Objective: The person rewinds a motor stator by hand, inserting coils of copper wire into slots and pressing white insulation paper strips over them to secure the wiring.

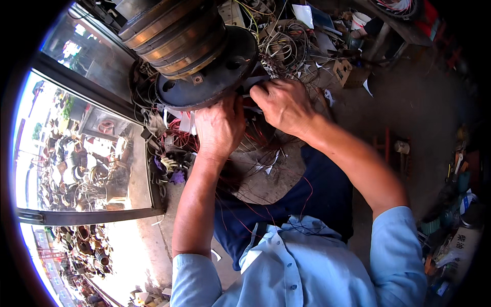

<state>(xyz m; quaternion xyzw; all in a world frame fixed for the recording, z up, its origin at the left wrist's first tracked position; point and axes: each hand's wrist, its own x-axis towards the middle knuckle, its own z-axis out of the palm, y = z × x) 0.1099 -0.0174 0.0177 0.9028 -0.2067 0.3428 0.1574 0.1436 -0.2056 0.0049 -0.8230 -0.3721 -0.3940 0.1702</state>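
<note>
A round black metal disc (204,89) with holes in it fills the upper middle, at the end of a stack of brass-coloured rings (174,38). My left hand (220,125) reaches up under the disc's near edge, and its fingertips are hidden there. Just right of the disc, my right hand (284,105) is closed, the fingers curled in beside a dark strip at the rim. Whatever those fingers pinch is too covered to name. Thin red wires (262,134) hang below and between my hands, and some trail over my lap.
Tangled cables (289,43) and paper scraps litter the floor beyond the disc. A cardboard box (350,74) lies at the upper right. On the left stands a metal-framed glass door (92,217), with heaped parts outside. A pale container (463,245) and tools line the right edge.
</note>
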